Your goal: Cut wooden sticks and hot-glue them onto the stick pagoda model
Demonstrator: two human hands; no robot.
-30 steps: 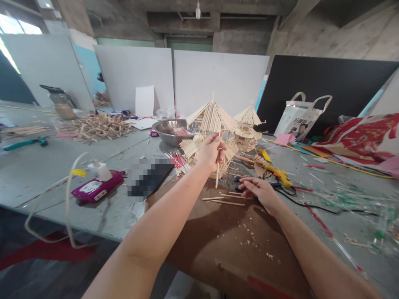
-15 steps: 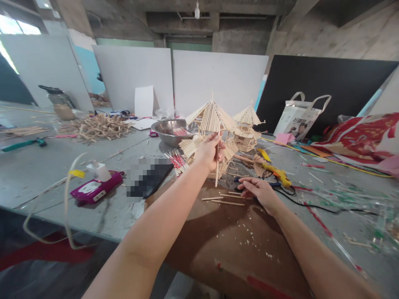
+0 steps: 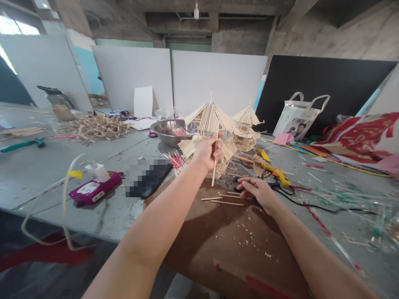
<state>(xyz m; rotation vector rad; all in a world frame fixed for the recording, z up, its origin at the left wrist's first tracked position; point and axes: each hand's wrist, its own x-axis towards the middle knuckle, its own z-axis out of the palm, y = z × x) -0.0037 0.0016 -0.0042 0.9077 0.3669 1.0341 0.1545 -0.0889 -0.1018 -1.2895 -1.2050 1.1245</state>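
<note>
In my left hand is a thin wooden stick, pinched between closed fingers. The stick points downward, its upper part overlapping a pagoda model built of pale sticks. My hand hides part of the model's lower tier, and I cannot tell whether the stick touches it. My right hand lies low over a brown board, fingers loosely bent and apart, with nothing visible in them. Just behind it is a blue-handled tool, partly covered. Several loose sticks lie left of the right fingertips.
A second stick pagoda stands behind. A yellow glue gun with a black cord lies right, near clear plastic tubes. Left are a phone, a purple power strip and a metal bowl. A stick pile lies farther back.
The lower end of the stick in my left hand has shifted slightly left. My right hand stays in place. The view has moved very slightly.
</note>
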